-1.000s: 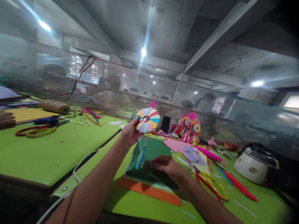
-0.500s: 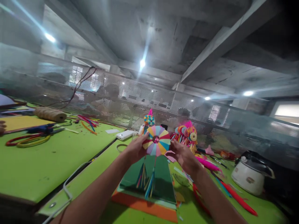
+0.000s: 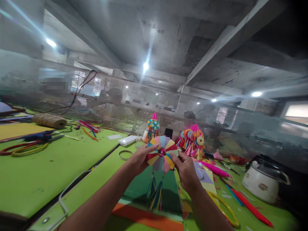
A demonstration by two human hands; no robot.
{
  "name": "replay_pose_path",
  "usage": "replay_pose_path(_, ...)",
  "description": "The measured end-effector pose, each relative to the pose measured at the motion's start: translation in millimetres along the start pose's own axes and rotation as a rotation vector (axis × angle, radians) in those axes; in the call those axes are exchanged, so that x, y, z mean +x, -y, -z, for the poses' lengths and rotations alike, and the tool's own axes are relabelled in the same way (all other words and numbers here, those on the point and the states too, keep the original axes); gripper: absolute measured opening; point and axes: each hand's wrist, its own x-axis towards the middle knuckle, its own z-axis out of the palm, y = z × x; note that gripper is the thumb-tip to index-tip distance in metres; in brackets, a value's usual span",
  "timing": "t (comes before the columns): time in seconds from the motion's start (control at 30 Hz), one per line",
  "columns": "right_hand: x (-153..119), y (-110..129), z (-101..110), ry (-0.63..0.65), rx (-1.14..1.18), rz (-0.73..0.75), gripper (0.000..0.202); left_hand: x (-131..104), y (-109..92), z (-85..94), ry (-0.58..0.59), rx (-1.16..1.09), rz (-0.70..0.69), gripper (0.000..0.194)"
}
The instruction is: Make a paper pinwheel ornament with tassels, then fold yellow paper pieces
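A round paper piece (image 3: 161,154) of many coloured segments, with a hole at its middle, is held upright between both hands. My left hand (image 3: 141,158) pinches its left edge, the thumb lying over the front. On the right edge my right hand (image 3: 184,165) grips it with thumb and fingers. Two tassels (image 3: 156,195) of blue, yellow and dark strands hang from its bottom. Below them lie a dark green sheet (image 3: 137,184) and an orange sheet (image 3: 146,218).
Decorated tassel bundles (image 3: 192,141) and a smaller one (image 3: 153,125) are behind the hands. Scissors (image 3: 31,146) and a twine roll (image 3: 49,121) lie left. A white pot (image 3: 261,181), a red item (image 3: 252,208) and yellow scissor handles (image 3: 226,207) are right.
Both hands have lowered the round piece slightly, and its tassels have swung. My left thumb and right fingers now reach further over its front. More of the papers behind my right hand show.
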Motion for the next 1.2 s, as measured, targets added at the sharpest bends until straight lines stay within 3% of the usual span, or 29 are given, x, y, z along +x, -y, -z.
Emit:
replay_pose_path(0.2, -1, 11, -4, 0.037, 0.122, -0.082, 0.036, 3, 0, 2.6, -0.107, -0.028, 0.023, 0.026)
replay_pose_path(0.3, 7, 31, -4, 0.183, 0.159, -0.14, 0.044, 1, -1, 2.6, -0.066, -0.033, 0.04, 0.03)
replay_pose_path(0.47, 30, 61, -9, 0.373, 0.177, -0.19, 0.034, -2, 1, 0.0, -0.019, -0.008, 0.05, 0.03)
replay_pose_path(0.8, 61, 55, -9, 0.179, 0.146, -0.182, 0.031, 0, 7, -2.0, -0.134, -0.007, 0.1, 0.026)
replay_pose_path(1.03, 61, 55, -9, 0.187, 0.071, -0.214, 0.033, -1, 9, -3.8, -0.139, -0.015, 0.114, 0.026)
replay_pose_path(1.2, 67, 48, -4, 0.221, 0.055, -0.253, 0.033, -1, 9, -5.1, -0.05, -0.042, 0.1, 0.025)
